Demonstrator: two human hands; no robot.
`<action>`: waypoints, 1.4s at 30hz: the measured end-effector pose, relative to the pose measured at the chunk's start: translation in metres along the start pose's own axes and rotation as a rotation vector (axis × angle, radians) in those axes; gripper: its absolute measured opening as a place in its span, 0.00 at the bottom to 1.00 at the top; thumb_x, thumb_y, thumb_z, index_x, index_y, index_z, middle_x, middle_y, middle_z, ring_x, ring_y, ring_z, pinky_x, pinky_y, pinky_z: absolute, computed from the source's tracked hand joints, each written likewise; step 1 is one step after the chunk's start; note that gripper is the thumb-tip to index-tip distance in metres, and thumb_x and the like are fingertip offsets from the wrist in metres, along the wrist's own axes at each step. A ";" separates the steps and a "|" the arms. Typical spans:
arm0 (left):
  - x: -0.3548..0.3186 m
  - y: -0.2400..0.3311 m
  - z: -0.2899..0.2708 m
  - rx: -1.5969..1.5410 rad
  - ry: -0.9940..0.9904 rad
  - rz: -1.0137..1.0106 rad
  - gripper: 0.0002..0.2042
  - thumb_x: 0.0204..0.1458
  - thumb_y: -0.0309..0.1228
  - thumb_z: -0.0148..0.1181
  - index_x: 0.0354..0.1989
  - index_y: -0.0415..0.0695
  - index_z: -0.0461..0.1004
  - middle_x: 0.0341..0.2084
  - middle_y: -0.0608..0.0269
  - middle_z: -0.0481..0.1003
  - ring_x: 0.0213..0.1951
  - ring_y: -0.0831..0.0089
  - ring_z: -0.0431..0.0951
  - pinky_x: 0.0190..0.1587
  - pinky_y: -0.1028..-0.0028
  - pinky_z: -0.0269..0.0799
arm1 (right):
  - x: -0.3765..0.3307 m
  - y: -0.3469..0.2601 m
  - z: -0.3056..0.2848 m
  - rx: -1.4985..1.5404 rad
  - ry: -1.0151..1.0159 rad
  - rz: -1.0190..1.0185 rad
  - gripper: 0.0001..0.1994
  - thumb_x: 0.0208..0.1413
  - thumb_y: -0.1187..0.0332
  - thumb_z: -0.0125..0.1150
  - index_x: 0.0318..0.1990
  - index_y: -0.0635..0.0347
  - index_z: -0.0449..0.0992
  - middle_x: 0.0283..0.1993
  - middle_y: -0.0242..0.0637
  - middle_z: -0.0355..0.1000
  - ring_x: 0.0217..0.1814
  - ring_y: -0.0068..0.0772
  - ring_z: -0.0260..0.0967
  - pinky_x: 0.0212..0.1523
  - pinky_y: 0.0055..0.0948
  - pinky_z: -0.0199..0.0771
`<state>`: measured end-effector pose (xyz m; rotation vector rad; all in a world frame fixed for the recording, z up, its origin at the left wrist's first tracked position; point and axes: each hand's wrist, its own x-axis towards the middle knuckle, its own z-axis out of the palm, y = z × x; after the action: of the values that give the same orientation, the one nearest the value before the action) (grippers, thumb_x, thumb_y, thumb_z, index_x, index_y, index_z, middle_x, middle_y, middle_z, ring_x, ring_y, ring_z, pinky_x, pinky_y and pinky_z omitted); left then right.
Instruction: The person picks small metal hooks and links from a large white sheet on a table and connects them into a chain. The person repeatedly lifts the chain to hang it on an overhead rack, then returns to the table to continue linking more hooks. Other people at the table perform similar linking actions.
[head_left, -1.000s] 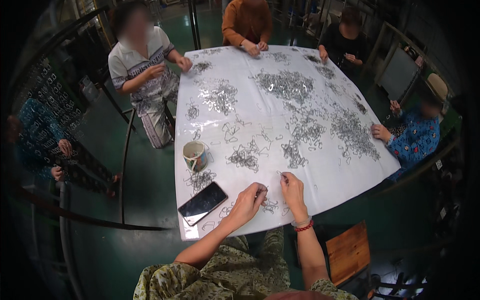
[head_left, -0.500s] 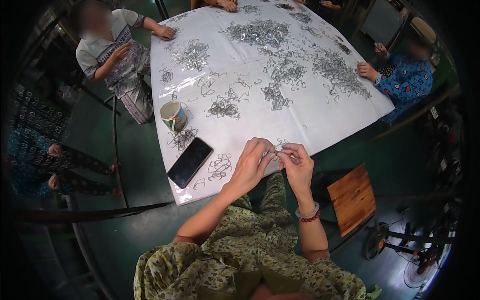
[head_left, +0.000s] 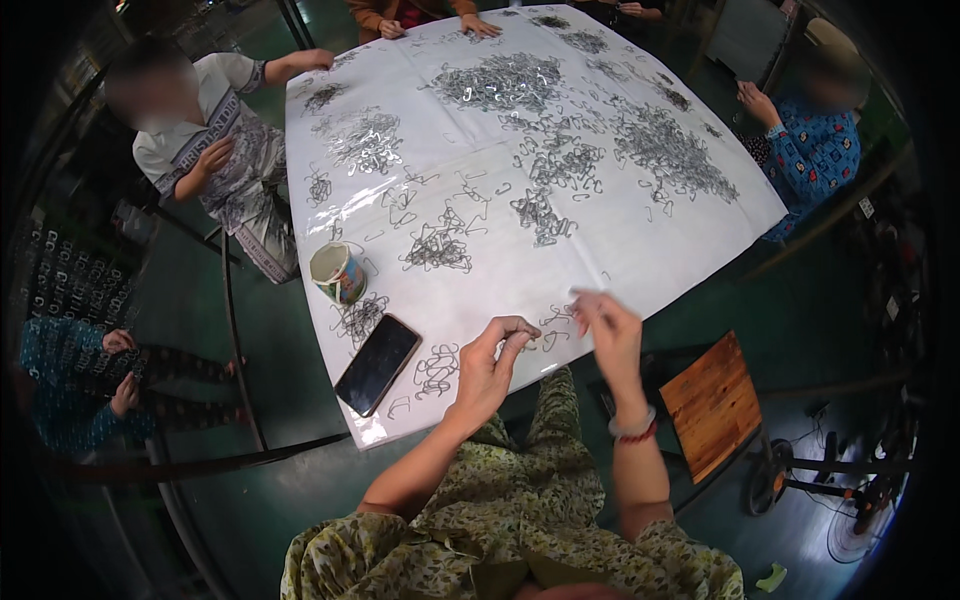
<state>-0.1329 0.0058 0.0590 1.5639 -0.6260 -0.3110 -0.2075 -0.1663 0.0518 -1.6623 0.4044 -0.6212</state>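
Note:
Close to the table's near edge, my left hand [head_left: 490, 368] has thumb and fingertips pinched together; whatever sits between them is too small to make out. To its right my right hand [head_left: 612, 332] is raised and smeared by motion, so its fingers cannot be read. Between the two hands a few bent wire hooks [head_left: 556, 326] lie on the white-covered table [head_left: 520, 290]. Left of my left hand is a group of linked-looking wire hooks [head_left: 437, 370]. A larger tangle of hooks [head_left: 437, 248] lies farther off.
A dark phone [head_left: 379, 365] and a patterned cup [head_left: 338, 274] stand at the table's left side. Big heaps of hooks [head_left: 500, 80] cover the far part. Co-workers stand around the table. A wooden stool seat [head_left: 712, 405] is at my right.
My hands, together at the fingertips before, have come apart. The left has dropped lower and the right has moved rightward. A co-worker's hand at the right has left the table edge.

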 end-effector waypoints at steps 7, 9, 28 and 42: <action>0.002 -0.002 -0.011 0.051 -0.034 -0.048 0.05 0.59 0.24 0.57 0.39 0.36 0.73 0.32 0.57 0.80 0.38 0.71 0.81 0.42 0.74 0.73 | 0.148 0.100 -0.036 -0.999 -0.114 -0.527 0.11 0.51 0.78 0.59 0.42 0.60 0.81 0.34 0.37 0.72 0.41 0.37 0.68 0.38 0.31 0.71; 0.003 -0.001 -0.018 0.073 -0.047 -0.045 0.05 0.59 0.24 0.57 0.39 0.36 0.73 0.33 0.57 0.80 0.38 0.71 0.81 0.42 0.74 0.74 | 0.166 0.123 -0.045 -1.048 -0.205 -0.486 0.11 0.48 0.77 0.60 0.40 0.59 0.81 0.36 0.36 0.72 0.44 0.40 0.66 0.41 0.34 0.70; 0.002 0.004 0.005 0.242 -0.117 0.220 0.06 0.53 0.23 0.60 0.38 0.37 0.75 0.32 0.51 0.77 0.36 0.54 0.77 0.38 0.64 0.72 | -0.035 -0.021 0.026 -0.468 0.109 -0.213 0.06 0.49 0.79 0.59 0.35 0.63 0.72 0.35 0.38 0.69 0.43 0.41 0.63 0.45 0.37 0.64; 0.078 -0.060 -0.054 0.801 0.016 0.279 0.07 0.49 0.28 0.64 0.37 0.45 0.80 0.33 0.58 0.77 0.38 0.59 0.76 0.41 0.65 0.74 | -0.046 -0.027 0.014 -0.093 0.179 0.069 0.01 0.55 0.79 0.57 0.35 0.67 0.73 0.31 0.31 0.70 0.37 0.21 0.62 0.43 0.23 0.65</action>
<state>-0.0279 0.0062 0.0198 2.1944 -1.0186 0.1973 -0.2376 -0.1238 0.0686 -1.6790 0.6260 -0.7116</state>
